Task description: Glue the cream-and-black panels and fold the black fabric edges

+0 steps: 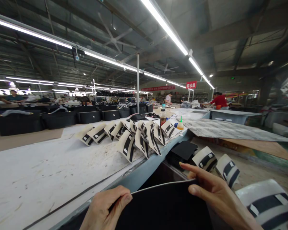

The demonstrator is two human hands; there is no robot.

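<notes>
In front of me is a black flat panel (163,206) with a thin pale upper edge, slightly curved. My left hand (105,204) pinches its upper left corner between thumb and bent fingers. At the upper right corner my right hand (212,188) holds it, thumb in front and the index finger stretched out past the edge. The panel's lower part runs out of view. Beyond my right hand lies a stack of black pieces (183,150). Close by stand curved cream pieces with black stripes, one of them a striped piece (205,158).
Several more striped pieces (126,145) stand on the white-covered table (38,179). Behind them are a dark jar (163,117) and a small bottle of amber liquid (180,124). Black bags (88,117) line the back left. A person in red (219,101) works far right.
</notes>
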